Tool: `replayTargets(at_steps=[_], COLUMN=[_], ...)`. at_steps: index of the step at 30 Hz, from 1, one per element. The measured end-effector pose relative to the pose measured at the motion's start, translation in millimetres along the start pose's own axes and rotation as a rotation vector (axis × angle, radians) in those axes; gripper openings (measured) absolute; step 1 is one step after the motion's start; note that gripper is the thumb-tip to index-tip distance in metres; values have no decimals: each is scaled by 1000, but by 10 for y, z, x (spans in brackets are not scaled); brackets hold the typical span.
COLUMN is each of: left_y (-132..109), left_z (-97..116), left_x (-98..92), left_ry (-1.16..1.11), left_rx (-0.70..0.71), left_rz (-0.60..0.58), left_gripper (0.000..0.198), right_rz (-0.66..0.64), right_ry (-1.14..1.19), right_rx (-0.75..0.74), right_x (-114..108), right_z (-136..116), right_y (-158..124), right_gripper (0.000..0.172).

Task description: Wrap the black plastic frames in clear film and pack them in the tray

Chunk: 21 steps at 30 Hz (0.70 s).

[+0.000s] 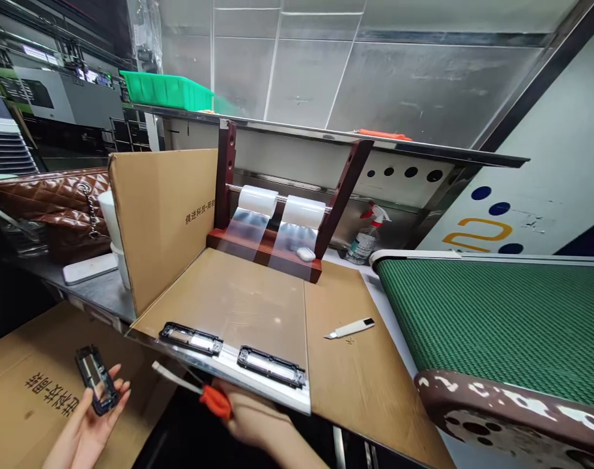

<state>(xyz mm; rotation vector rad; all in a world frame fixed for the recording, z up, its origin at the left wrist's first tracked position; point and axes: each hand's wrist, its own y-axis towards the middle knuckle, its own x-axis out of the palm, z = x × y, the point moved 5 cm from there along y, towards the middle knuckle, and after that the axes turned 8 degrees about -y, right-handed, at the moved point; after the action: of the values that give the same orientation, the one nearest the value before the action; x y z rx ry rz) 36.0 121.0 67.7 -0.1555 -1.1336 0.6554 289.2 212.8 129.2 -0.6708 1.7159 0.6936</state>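
Note:
My left hand (92, 422), at the lower left, grips a black rectangular plastic frame (96, 379) with a pale inner panel, held tilted off the table's edge. Below the table's front edge, my right hand (251, 415) is closed round the orange handle of a tool (215, 401) with a long, pale, narrow blade; its exact kind is unclear. The blade points left toward the held frame, apart from it. Two similar black parts, a left one (191, 339) and a right one (271, 366), lie along the front edge of the cardboard-covered table (258, 296).
A white utility knife (350, 328) lies on the cardboard. Behind stands a dark red wooden stand (265, 247) with two clear film rolls. An upright cardboard panel (165, 221) borders the left; a green conveyor belt (497, 319) runs at right. A spray bottle (365, 241) stands behind.

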Motion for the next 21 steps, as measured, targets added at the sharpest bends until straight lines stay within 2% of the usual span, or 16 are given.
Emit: replayTargets(at_steps=[3, 6, 9, 11, 14, 17, 21], left_y=[90, 135, 138, 114, 56, 14, 9], left_z=[174, 372, 523, 579, 620, 657, 724], left_x=[-14, -4, 15, 28, 39, 21, -111], left_ry=[1, -2, 1, 5, 0, -22, -37], left_rx=[51, 95, 126, 136, 150, 173, 203], left_rz=[-15, -43, -54, -30, 44, 73, 95], left_gripper=[52, 46, 44, 41, 37, 34, 35], right_rz=[-28, -10, 55, 64, -11, -76, -109], right_ry=[159, 276, 214, 141, 32, -47, -94], right_rx=[-95, -95, -83, -140, -201, -178, -199], right_x=[-137, -149, -37, 70, 196, 212, 213], right_z=[-157, -243, -297, -396, -600, -774, -906], right_y=[-76, -84, -55, -20, 100, 262, 365], right_gripper=[31, 30, 40, 46, 36, 26, 24])
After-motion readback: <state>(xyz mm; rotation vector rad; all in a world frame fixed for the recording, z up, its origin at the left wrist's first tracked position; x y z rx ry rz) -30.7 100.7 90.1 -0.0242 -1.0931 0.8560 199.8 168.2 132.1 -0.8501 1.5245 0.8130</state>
